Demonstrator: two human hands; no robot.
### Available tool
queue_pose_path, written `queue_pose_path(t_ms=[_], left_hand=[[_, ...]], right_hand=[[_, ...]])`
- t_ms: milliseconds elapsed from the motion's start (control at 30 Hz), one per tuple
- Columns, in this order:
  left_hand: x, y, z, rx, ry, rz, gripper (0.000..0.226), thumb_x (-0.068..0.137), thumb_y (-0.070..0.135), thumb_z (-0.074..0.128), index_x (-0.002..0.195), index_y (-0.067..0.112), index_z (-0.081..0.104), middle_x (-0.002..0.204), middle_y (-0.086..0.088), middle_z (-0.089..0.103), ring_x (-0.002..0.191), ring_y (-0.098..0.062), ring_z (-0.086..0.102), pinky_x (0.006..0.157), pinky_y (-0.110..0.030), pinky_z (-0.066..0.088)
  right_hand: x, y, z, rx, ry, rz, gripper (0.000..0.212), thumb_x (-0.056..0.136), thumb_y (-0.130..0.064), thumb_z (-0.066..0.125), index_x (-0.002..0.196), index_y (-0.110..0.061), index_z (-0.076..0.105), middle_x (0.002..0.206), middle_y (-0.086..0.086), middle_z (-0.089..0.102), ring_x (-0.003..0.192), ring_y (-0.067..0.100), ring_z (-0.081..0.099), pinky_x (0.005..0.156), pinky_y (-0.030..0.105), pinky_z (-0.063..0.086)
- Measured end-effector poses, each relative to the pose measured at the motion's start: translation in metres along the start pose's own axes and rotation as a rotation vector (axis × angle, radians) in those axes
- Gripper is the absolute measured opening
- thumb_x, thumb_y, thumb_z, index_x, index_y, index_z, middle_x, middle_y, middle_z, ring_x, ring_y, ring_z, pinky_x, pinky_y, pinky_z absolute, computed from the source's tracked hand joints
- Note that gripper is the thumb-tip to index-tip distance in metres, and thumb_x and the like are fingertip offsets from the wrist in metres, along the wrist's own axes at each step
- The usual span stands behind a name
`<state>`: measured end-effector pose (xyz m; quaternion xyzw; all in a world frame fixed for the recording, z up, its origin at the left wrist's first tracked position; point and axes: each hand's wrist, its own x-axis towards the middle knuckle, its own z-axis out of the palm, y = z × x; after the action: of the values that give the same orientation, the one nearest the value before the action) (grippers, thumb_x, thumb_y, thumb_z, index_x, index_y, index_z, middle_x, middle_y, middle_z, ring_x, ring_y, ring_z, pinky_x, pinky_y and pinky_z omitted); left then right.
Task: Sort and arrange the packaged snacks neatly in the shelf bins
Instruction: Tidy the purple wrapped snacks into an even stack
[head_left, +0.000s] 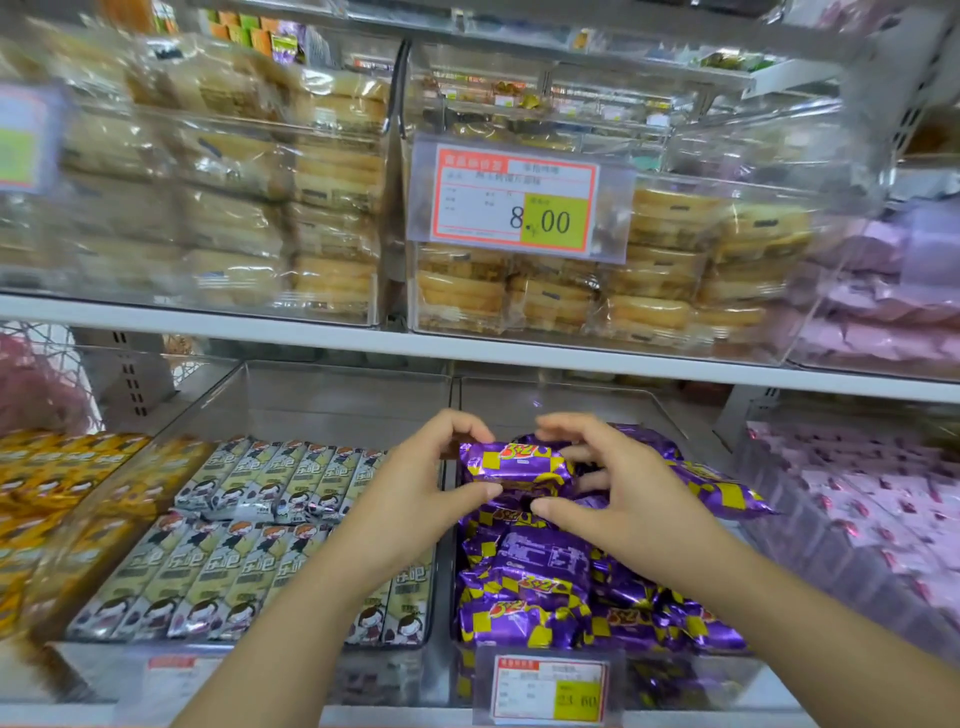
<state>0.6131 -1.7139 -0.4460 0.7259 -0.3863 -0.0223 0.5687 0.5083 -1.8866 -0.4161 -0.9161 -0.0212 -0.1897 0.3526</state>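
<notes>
Gripping one purple-and-yellow snack pack (514, 465) at centre frame, you hold it just above the heap of matching packs in the purple bin (571, 402). Your left hand (415, 488) has its fingers (462, 423) and thumb curled round the left end, and your right hand (618, 493) cups the right end likewise. This looks like the placing step; the packs below lie jumbled, so next lay it flat and square in a row. Its wrapper reads "3+2". The price tag (514, 200) at upper centre shows "8.00"; the lower tag (550, 688) seems to read "23.60", though blurred. Grey packs (249, 519) at left bear "乐吧".
</notes>
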Motion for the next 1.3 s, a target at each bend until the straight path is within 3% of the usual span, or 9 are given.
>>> queue_pose_path(t_ms=[133, 233, 300, 467, 733, 900, 1033, 1167, 1300], left_hand=[[-0.001, 0.004, 0.003, 0.054, 0.021, 0.040, 0.042, 0.078, 0.006, 0.074, 0.100, 0.037, 0.057, 0.099, 0.026, 0.063, 0.100, 0.010, 0.055, 0.079, -0.002, 0.038], [0.000, 0.006, 0.003, 0.165, 0.056, 0.089, 0.043, 0.082, 0.005, 0.069, 0.100, 0.042, 0.055, 0.104, 0.025, 0.058, 0.101, 0.014, 0.050, 0.080, 0.002, 0.033], [0.003, 0.003, -0.001, 0.225, 0.149, 0.079, 0.043, 0.086, 0.006, 0.065, 0.106, 0.042, 0.051, 0.107, 0.024, 0.052, 0.099, 0.017, 0.048, 0.081, 0.004, 0.029], [0.009, -0.016, -0.018, 0.143, 0.272, -0.157, 0.032, 0.093, 0.012, 0.057, 0.114, 0.037, 0.056, 0.111, 0.009, 0.061, 0.091, -0.003, 0.059, 0.062, -0.003, 0.041], [0.010, -0.017, -0.021, 0.152, 0.222, -0.164, 0.028, 0.094, 0.014, 0.055, 0.100, 0.041, 0.056, 0.104, 0.023, 0.061, 0.097, 0.011, 0.055, 0.060, -0.001, 0.039], [0.011, -0.017, -0.021, 0.144, 0.201, -0.168, 0.026, 0.094, 0.016, 0.055, 0.099, 0.042, 0.056, 0.103, 0.024, 0.061, 0.096, 0.014, 0.054, 0.065, -0.003, 0.038], [0.011, -0.020, -0.020, 0.105, 0.199, -0.153, 0.027, 0.093, 0.012, 0.056, 0.097, 0.039, 0.057, 0.102, 0.018, 0.063, 0.095, 0.009, 0.057, 0.067, 0.001, 0.037], [0.012, -0.020, -0.016, 0.108, 0.187, -0.158, 0.026, 0.092, 0.013, 0.057, 0.097, 0.039, 0.057, 0.100, 0.019, 0.063, 0.095, 0.010, 0.057, 0.066, 0.001, 0.037], [0.011, -0.018, -0.011, 0.112, 0.179, -0.170, 0.029, 0.092, 0.013, 0.057, 0.094, 0.042, 0.056, 0.098, 0.021, 0.063, 0.094, 0.012, 0.057, 0.066, 0.001, 0.038]], right_hand=[[0.007, -0.009, 0.000, -0.199, -0.005, -0.042, 0.038, 0.081, -0.033, 0.070, 0.118, -0.034, 0.062, 0.096, -0.032, 0.054, 0.092, -0.014, 0.049, 0.078, 0.007, 0.037], [0.016, -0.007, 0.001, -0.296, 0.027, -0.005, 0.034, 0.081, -0.035, 0.070, 0.114, -0.035, 0.065, 0.083, -0.035, 0.050, 0.073, -0.014, 0.046, 0.070, 0.012, 0.032], [0.028, -0.001, 0.002, -0.349, 0.083, 0.053, 0.035, 0.084, -0.034, 0.067, 0.119, -0.032, 0.062, 0.093, -0.026, 0.060, 0.066, -0.011, 0.050, 0.070, 0.016, 0.036], [0.061, 0.023, 0.018, -0.487, 0.061, 0.169, 0.034, 0.088, -0.024, 0.063, 0.122, -0.024, 0.056, 0.117, 0.003, 0.063, 0.106, 0.022, 0.058, 0.085, 0.030, 0.047], [0.087, 0.048, 0.041, -0.482, -0.412, 0.322, 0.044, 0.092, -0.003, 0.049, 0.133, -0.019, 0.050, 0.139, 0.004, 0.047, 0.122, 0.020, 0.049, 0.097, 0.023, 0.039], [0.093, 0.040, 0.033, -0.419, -0.536, 0.359, 0.049, 0.091, -0.008, 0.055, 0.137, -0.021, 0.044, 0.142, 0.002, 0.044, 0.119, 0.020, 0.053, 0.100, 0.031, 0.044], [0.094, 0.041, 0.033, -0.369, -0.504, 0.342, 0.049, 0.087, -0.015, 0.065, 0.133, -0.018, 0.049, 0.137, 0.000, 0.050, 0.123, 0.012, 0.049, 0.093, 0.016, 0.035], [0.093, 0.042, 0.047, -0.349, -0.374, 0.312, 0.044, 0.088, -0.016, 0.064, 0.130, -0.014, 0.052, 0.133, 0.003, 0.053, 0.120, 0.015, 0.050, 0.091, 0.016, 0.036], [0.092, 0.042, 0.049, -0.371, -0.420, 0.299, 0.046, 0.092, -0.019, 0.059, 0.136, -0.017, 0.046, 0.141, 0.002, 0.047, 0.127, 0.016, 0.045, 0.100, 0.022, 0.035]])
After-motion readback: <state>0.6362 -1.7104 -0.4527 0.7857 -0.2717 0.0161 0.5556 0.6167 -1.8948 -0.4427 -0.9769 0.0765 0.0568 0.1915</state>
